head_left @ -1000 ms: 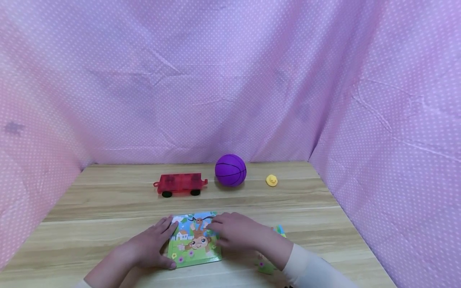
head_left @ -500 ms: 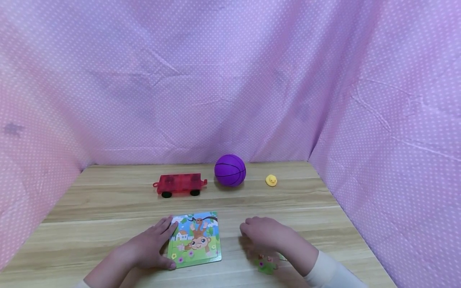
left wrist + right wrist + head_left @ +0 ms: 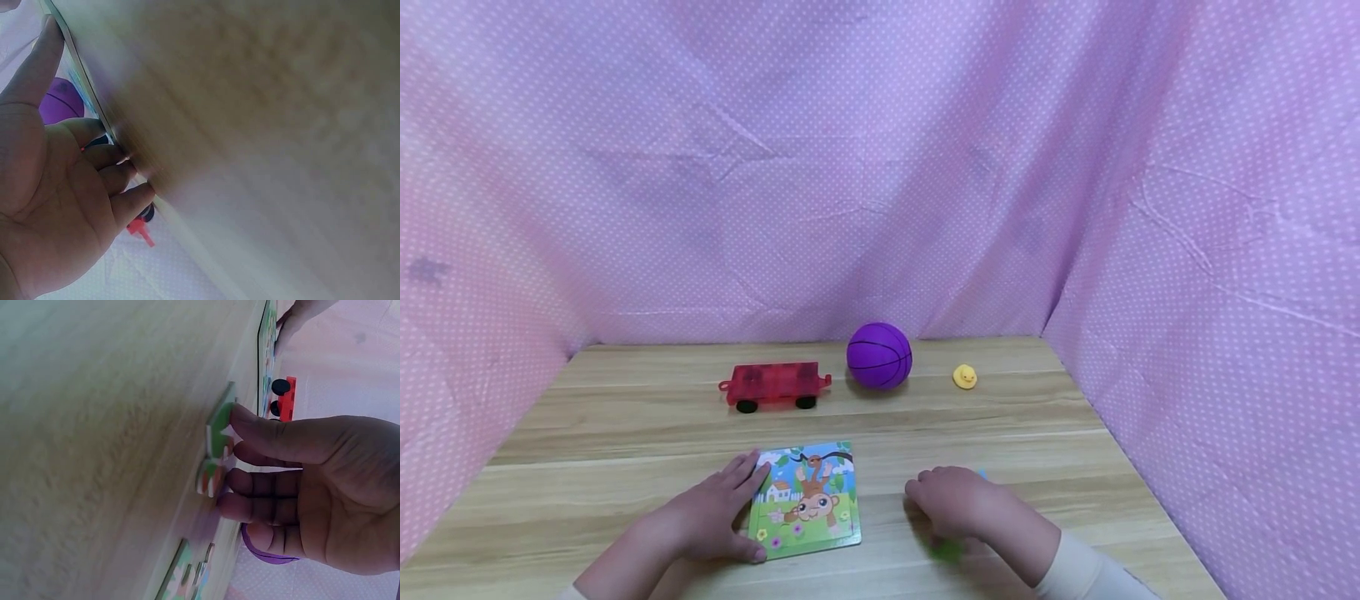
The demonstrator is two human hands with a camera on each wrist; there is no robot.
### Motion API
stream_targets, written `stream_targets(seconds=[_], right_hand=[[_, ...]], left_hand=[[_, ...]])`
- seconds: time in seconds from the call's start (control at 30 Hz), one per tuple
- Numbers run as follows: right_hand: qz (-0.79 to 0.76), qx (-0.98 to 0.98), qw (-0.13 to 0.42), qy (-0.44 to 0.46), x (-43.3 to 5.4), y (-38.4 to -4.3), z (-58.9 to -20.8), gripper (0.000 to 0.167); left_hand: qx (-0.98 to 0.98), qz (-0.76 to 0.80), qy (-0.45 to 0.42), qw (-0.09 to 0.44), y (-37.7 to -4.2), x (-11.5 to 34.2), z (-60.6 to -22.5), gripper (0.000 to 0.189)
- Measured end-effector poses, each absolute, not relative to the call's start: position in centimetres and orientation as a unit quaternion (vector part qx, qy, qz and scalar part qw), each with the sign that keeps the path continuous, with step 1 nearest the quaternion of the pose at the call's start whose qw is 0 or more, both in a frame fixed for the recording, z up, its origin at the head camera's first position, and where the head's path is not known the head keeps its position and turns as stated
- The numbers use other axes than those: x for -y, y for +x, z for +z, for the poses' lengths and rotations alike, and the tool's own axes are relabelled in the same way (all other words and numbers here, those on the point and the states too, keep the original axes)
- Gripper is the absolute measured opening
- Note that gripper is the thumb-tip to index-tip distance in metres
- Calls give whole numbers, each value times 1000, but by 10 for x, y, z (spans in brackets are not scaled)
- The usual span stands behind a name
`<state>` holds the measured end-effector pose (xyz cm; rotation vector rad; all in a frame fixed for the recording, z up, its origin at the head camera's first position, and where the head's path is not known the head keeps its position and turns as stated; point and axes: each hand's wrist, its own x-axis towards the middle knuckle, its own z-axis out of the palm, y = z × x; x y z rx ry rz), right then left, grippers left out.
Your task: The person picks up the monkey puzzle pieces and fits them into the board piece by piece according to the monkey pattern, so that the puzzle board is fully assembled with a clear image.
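Observation:
A square jigsaw puzzle (image 3: 808, 497) with a monkey picture lies flat on the table. My left hand (image 3: 711, 510) rests along its left edge, fingers outstretched near the top corner and thumb at the bottom one; the left wrist view has those fingertips against the rim. To the puzzle's right, my right hand (image 3: 955, 500) is low over the table. In the right wrist view its thumb and bent fingers pinch a green and orange puzzle piece (image 3: 219, 434), close to the wood. More puzzle pieces (image 3: 175, 575) lie beside it, mostly hidden under the hand in the head view.
A red toy wagon (image 3: 775, 383) with black wheels stands toward the back, left of a purple ball (image 3: 880, 356). A small yellow duck (image 3: 966, 377) sits farther right. Pink dotted cloth (image 3: 820, 167) hangs around the table (image 3: 625, 400) at the back and sides.
My right hand has left the puzzle's right side, moved right, then dropped slightly onto the loose pieces, and now pinches one. My left hand stays at the puzzle's edge.

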<state>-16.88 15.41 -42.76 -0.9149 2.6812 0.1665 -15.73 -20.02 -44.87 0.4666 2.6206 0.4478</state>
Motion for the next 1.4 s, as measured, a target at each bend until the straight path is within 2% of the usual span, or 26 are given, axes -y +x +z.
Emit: stream_targets(seconds=[0.7,0.93,1.17,1.4], right_hand=[[12,-935,111,-336,-145,-184,-434,23],[19,-933,125,-338,-146,-183,-431,33],[21,-927,127,-353,-144,-182,-432,24],[2,-927,114,-357,-143,-184,-434,26]], left_hand=[[-947,160,170,221,-160,200,-449,114],[-947,158,167,224,-159,200,-448,114],[-947,157,162,227,-158,200,-447,113],[-946,163,163,228,-156,200,-446,113]])
